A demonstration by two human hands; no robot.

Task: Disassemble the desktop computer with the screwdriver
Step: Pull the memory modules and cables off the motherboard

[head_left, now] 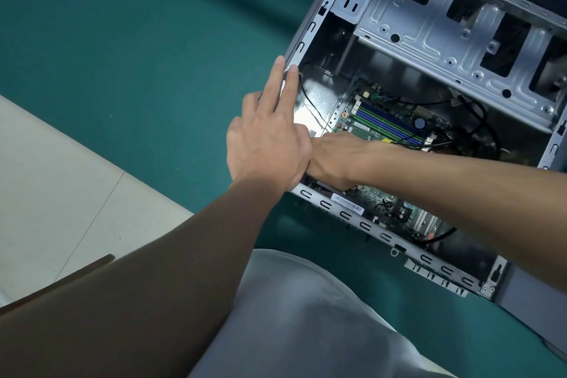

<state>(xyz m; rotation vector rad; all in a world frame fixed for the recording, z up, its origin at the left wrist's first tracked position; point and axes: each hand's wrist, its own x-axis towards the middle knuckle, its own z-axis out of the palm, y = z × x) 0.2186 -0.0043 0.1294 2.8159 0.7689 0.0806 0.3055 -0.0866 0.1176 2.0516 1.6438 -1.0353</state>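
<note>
silver desktop computer case point(343, 214) lying open on its side, green motherboard point(383, 123) showing inside, thin black cables point(487, 120) trailing across the board

bare matt metal case point(339, 215), green matt cloth mat point(138, 40)

Soft even light, slightly blurred, glare on the case floor point(310, 115).

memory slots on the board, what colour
The memory slots are blue and green, seen in the head view.
</note>
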